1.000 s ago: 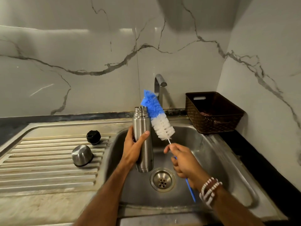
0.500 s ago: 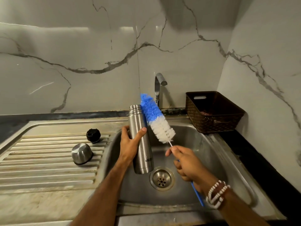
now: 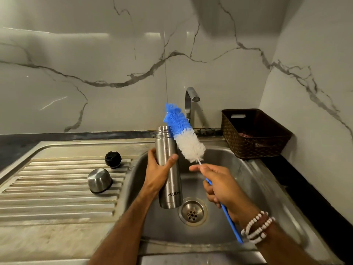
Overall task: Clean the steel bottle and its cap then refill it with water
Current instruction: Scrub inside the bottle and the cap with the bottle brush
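Note:
My left hand (image 3: 159, 172) grips the open steel bottle (image 3: 168, 169) around its upper half and holds it nearly upright over the sink basin (image 3: 248, 188). My right hand (image 3: 219, 186) holds the blue handle of a bottle brush (image 3: 183, 133). Its blue and white bristle head sits just right of the bottle's mouth, outside it, pointing up and left. On the ribbed drainboard (image 3: 47, 188) to the left rest the steel cup cap (image 3: 99, 180), upside down, and the black inner stopper (image 3: 113, 159).
A steel tap (image 3: 191, 100) stands behind the basin with no water running. The drain (image 3: 192, 212) lies below the bottle's base. A dark woven basket (image 3: 254, 133) sits on the counter at the right, against marble walls.
The bottle has tilted slightly, its mouth leaning left, and shifted a little left. The brush head has stayed beside the mouth and my right hand has slid a bit lower.

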